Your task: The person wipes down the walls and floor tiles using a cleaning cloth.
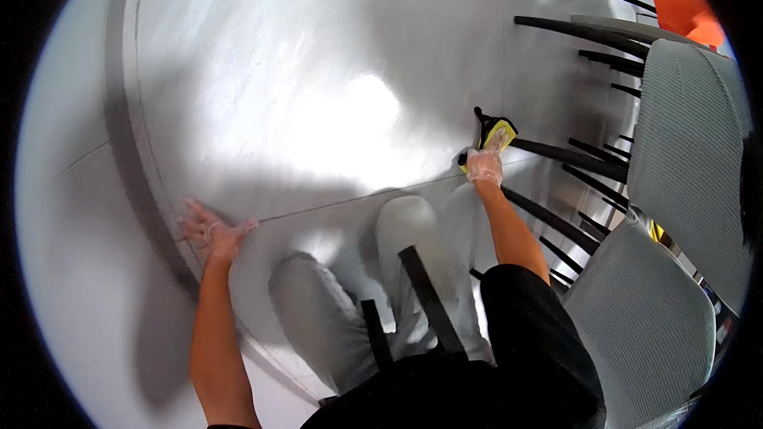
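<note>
Black shirt [397, 397] nearest, right hand [485, 165] over cloth [490, 129] by chair leg [568, 157], cloth slanting forward-right along fingers, pinch unclear; left hand [216, 237] farther off, spread on floor [318, 167]

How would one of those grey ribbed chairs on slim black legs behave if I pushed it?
The chair would probably slide rather than roll: the legs show no wheels, and the floor looks smooth and shiny. Those slim legs suggest it's fairly light for its size. It should stay stiff, since the seat's edges look firm.
</note>
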A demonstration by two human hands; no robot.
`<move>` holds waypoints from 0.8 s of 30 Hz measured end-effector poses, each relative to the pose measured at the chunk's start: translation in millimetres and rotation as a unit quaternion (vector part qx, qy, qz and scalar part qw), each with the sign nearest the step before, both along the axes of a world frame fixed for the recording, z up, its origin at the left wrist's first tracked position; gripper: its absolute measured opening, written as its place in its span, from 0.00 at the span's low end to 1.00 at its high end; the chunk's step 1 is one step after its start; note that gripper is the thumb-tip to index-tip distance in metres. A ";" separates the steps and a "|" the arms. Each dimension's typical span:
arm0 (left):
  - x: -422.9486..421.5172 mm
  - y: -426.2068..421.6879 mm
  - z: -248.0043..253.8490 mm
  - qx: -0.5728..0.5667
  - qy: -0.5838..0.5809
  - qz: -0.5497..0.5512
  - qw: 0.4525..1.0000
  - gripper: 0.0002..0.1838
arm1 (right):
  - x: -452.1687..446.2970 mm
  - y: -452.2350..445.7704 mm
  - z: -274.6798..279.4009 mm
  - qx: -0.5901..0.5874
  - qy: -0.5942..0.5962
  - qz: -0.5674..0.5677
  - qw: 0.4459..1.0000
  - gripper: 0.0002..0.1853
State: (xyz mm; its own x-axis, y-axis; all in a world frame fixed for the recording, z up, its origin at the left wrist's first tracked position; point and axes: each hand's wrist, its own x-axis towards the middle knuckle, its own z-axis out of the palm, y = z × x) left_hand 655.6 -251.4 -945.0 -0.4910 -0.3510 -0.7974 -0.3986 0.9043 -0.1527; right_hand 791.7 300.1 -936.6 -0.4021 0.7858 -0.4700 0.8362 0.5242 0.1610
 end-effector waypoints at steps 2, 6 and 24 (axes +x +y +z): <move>-8.8 8.5 9.5 0.014 -0.017 0.024 0.999 0.87 | 8.1 -22.7 -3.0 -0.023 -0.062 0.039 0.997 0.51; 1.7 -2.0 -14.5 0.029 0.019 0.018 0.999 0.88 | 8.2 -65.7 -14.9 -0.084 0.008 0.045 0.995 0.58; 69.9 -27.7 26.9 0.051 0.090 0.077 0.992 0.87 | -133.1 -237.8 11.4 -0.077 -0.044 0.199 0.976 0.57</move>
